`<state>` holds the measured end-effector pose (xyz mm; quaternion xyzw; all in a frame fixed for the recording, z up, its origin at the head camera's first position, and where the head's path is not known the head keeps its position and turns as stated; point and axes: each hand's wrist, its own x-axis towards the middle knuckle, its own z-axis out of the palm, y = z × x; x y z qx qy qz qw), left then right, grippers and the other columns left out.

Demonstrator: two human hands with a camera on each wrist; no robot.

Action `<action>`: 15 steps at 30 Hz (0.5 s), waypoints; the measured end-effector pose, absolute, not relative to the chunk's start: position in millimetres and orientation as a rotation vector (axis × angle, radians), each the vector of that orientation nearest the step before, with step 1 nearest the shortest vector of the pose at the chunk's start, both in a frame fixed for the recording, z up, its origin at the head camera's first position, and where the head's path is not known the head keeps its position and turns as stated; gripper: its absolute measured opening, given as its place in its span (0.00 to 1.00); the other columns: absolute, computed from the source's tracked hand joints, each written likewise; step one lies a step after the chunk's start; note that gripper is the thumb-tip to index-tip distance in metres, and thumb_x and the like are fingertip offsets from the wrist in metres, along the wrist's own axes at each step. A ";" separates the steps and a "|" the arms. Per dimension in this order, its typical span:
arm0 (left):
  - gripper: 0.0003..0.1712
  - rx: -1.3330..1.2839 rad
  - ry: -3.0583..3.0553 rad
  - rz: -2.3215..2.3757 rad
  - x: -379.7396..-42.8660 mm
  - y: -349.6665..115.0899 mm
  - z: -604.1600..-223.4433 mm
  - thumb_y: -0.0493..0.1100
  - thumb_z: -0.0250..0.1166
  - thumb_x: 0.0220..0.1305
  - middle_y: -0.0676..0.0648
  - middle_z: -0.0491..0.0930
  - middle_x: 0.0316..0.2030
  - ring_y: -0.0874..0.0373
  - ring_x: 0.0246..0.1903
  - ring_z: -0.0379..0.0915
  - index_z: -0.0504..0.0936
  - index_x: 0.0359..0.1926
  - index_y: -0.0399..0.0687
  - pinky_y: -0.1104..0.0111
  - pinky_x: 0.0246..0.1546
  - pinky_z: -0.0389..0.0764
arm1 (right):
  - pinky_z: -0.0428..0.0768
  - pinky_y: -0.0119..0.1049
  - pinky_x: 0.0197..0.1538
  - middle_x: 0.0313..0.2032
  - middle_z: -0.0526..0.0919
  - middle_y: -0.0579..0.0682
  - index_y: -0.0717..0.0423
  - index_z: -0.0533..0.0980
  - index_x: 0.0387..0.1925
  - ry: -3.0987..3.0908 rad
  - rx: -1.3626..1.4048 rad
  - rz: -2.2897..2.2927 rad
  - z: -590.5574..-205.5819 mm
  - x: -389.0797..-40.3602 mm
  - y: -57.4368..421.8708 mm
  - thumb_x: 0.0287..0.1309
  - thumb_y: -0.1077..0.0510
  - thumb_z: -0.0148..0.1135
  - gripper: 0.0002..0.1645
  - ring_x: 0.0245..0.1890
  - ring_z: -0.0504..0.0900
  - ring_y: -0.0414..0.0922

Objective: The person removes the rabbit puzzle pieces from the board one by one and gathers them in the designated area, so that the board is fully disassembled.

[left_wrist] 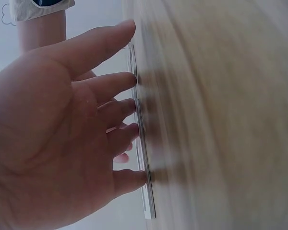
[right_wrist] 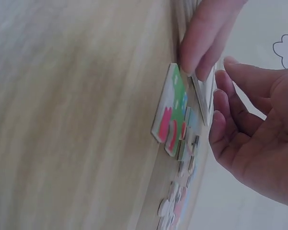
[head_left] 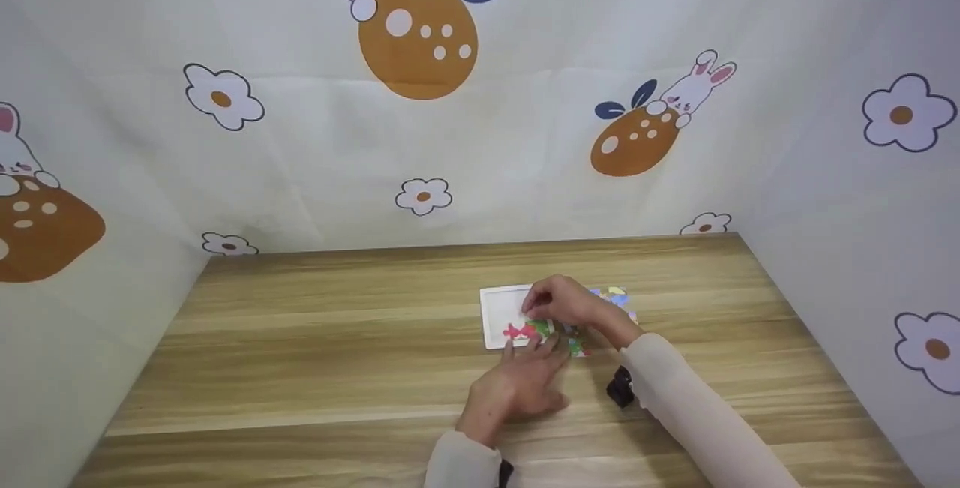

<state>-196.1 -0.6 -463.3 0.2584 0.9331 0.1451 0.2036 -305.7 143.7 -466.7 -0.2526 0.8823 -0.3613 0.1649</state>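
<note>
A white-rimmed jigsaw tray (head_left: pixel 485 323) lies on the wooden table, with red and green jigsaw pieces (head_left: pixel 513 331) along its near side. Fingers spread, my left hand (head_left: pixel 517 385) rests its fingertips on the tray's near edge; the left wrist view shows these fingertips (left_wrist: pixel 129 106) along the thin rim. My right hand (head_left: pixel 564 300) hovers over the tray's right side, fingers loosely bent. In the right wrist view its thumb and index tips come close together, and no piece shows between them. Part of the tray is hidden under both hands.
Loose jigsaw pieces (head_left: pixel 617 295) lie right of the tray, partly behind the right forearm. A green-and-red jigsaw piece (right_wrist: pixel 170 108) lies beside the tray in the right wrist view. A black device (head_left: pixel 620 388) sits at the right cuff. Patterned cloth walls (head_left: pixel 510 136) border the table.
</note>
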 end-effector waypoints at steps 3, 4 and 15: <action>0.44 0.732 2.596 0.430 -197.3 -2.0 -464.5 0.55 0.63 0.66 0.51 0.50 0.80 0.49 0.80 0.43 0.56 0.79 0.54 0.42 0.77 0.49 | 0.82 0.38 0.49 0.39 0.88 0.54 0.60 0.85 0.38 2.485 -0.731 -1.010 -467.0 -305.4 141.6 0.64 0.65 0.63 0.06 0.40 0.83 0.43; 0.45 0.735 2.593 0.440 -197.6 -2.5 -464.6 0.55 0.63 0.66 0.51 0.50 0.80 0.49 0.80 0.43 0.55 0.79 0.53 0.42 0.77 0.49 | 0.82 0.38 0.49 0.39 0.88 0.53 0.59 0.86 0.38 2.479 -0.723 -1.002 -466.7 -305.0 141.0 0.64 0.65 0.63 0.06 0.40 0.83 0.43; 0.45 0.774 2.586 0.443 -199.1 -5.2 -465.7 0.54 0.63 0.66 0.49 0.50 0.80 0.48 0.80 0.42 0.55 0.79 0.53 0.40 0.76 0.50 | 0.80 0.29 0.40 0.32 0.87 0.51 0.60 0.85 0.35 2.466 -0.756 -0.930 -462.1 -303.6 136.5 0.59 0.70 0.65 0.06 0.34 0.81 0.39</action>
